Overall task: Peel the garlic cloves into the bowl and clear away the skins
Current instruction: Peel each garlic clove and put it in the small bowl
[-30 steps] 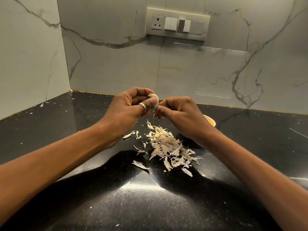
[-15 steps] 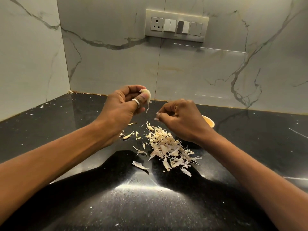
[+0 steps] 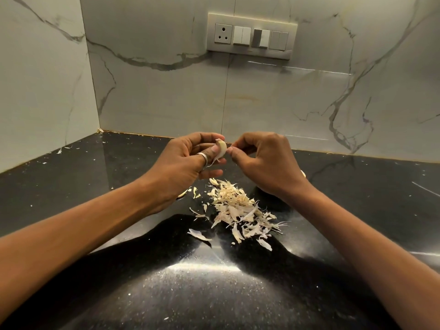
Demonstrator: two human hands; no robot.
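Left hand (image 3: 181, 167) has the garlic clove (image 3: 221, 148) clamped between thumb and fingers, up above the countertop (image 3: 95, 186). Our right hand (image 3: 266, 163) nips the clove's right edge with curled fingertips. We see the skins pile (image 3: 240, 210) directly below; the bowl (image 3: 302, 173) is mostly hidden behind our right wrist.

The counter (image 3: 71, 186) is black with fine white specks; the wall (image 3: 166, 103) is pale grey, veined dark like marble. Clove (image 3: 221, 148) and skins (image 3: 240, 210) are cream, the ring (image 3: 203, 157) silver, the switch plate (image 3: 252, 50) beige.
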